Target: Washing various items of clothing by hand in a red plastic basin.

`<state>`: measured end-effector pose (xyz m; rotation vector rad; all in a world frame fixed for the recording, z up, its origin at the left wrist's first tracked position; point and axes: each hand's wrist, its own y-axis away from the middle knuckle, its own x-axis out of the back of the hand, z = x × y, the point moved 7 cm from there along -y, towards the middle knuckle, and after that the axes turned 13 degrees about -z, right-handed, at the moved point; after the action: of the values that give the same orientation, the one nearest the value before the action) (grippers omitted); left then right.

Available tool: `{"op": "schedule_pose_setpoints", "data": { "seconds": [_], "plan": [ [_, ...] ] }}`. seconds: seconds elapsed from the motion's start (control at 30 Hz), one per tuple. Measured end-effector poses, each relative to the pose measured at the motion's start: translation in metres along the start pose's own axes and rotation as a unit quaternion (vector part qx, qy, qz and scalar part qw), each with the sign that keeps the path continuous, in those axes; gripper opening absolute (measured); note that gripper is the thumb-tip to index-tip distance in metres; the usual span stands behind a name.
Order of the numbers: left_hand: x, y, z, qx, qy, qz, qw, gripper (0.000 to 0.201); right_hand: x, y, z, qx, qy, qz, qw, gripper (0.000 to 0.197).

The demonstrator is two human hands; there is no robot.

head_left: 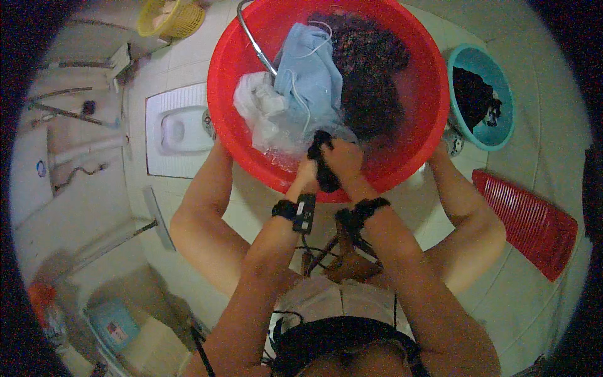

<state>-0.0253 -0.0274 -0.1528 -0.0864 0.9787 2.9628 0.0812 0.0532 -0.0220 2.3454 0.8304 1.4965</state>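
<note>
My left hand (307,174) and my right hand (345,159) are closed together on a small black cloth (327,178), perhaps a sock, at the near side of a big red tub (218,81). My fingertips are partly hidden by the cloth and by each other. Just beyond my hands, a light blue garment (309,66) with a white cord lies in the water. Beside it on the left is a bunched, whitish, see-through item (259,103). A large dark garment (370,75) fills the tub's right half.
A metal shower hose (253,47) reaches into the tub. Right of the tub stand a turquoise basin (507,103) holding black clothing (471,94) and a red ridged washboard (527,223). A squat toilet (179,129) is at the left, a yellow basket (182,22) at the far left.
</note>
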Motion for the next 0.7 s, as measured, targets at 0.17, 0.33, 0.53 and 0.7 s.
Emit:
{"op": "schedule_pose_setpoints", "data": {
  "seconds": [0.17,0.33,0.53,0.7],
  "plan": [
    [-0.004,0.012,0.042,0.004,-0.101,0.106,0.989,0.054,-0.021,-0.025,0.138,-0.099,0.114,0.013,0.989,0.029],
    [0.004,-0.019,0.007,0.115,-0.419,0.075,0.898,0.054,-0.117,-0.039,0.138,0.001,0.130,-0.185,0.974,0.028],
    [0.005,-0.053,-0.034,0.188,-0.613,0.019,0.767,0.030,-0.146,-0.099,0.188,0.043,0.229,-0.173,0.957,0.024],
    [0.046,-0.040,-0.019,0.112,-0.543,0.030,0.831,0.029,-0.088,-0.086,0.139,0.118,-0.050,-0.316,0.940,0.027]
  ]
}}
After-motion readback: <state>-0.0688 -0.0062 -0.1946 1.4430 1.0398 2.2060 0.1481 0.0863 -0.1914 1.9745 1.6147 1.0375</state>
